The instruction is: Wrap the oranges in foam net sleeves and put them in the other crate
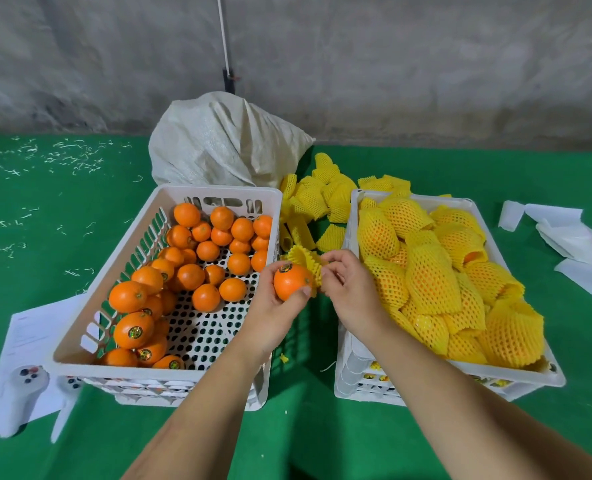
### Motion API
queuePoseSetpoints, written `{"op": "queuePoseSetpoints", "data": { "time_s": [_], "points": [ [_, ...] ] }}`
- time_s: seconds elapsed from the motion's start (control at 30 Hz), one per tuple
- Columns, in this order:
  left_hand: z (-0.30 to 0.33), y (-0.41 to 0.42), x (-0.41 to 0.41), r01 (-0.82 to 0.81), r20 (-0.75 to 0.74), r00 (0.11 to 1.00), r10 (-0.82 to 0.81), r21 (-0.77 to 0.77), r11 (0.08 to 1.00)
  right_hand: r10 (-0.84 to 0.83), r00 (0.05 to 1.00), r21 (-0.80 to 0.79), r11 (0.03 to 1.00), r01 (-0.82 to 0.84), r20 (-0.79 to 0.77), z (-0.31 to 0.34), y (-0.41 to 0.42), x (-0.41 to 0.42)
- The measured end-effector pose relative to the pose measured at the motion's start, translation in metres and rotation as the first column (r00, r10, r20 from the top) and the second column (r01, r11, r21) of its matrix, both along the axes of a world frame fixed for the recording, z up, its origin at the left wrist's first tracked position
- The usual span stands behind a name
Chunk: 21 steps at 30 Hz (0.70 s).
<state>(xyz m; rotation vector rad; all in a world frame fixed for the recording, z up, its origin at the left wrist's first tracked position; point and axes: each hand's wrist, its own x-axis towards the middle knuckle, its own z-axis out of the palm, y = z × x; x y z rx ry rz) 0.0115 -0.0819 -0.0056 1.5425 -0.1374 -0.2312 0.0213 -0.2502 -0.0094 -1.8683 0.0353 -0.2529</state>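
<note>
Orange and stickered, the orange (290, 281) sits in the left hand (274, 311), whose grip curls around it between the two crates, while the right hand (351, 292) just beside it pinches the yellow foam net sleeve (306, 260) that touches the fruit's far side. To the left of that grip lies the white crate of bare oranges (121, 244), to the right of it the white crate of wrapped oranges (353, 209). Beyond the hands, loose sleeves (325, 194) are scattered on the green desk (45, 209).
</note>
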Motion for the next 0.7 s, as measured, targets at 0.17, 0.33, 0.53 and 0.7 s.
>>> {"op": "queuePoseSetpoints", "data": {
  "time_s": [0.17, 0.33, 0.53, 0.7],
  "points": [
    [0.002, -0.002, 0.013, 0.145, -0.019, 0.989, -0.144, 0.015, 0.989, 0.030, 1.000, -0.146, 0.989, -0.031, -0.008, -0.007, -0.001, 0.004],
    [-0.001, 0.003, 0.009, 0.028, -0.055, 0.998, -0.027, 0.022, 0.999, 0.002, 0.999, -0.105, 0.994, 0.003, 0.050, -0.007, -0.004, 0.005],
    [0.002, 0.005, 0.019, 0.052, 0.143, 0.988, -0.065, 0.095, 0.994, 0.098, 0.987, -0.111, 0.990, -0.084, 0.124, -0.006, -0.003, 0.001],
    [-0.005, 0.008, 0.017, 0.121, 0.060, 0.989, -0.133, 0.164, 0.979, 0.116, 0.986, -0.089, 0.990, -0.106, 0.121, -0.009, -0.004, 0.003]
  ]
}}
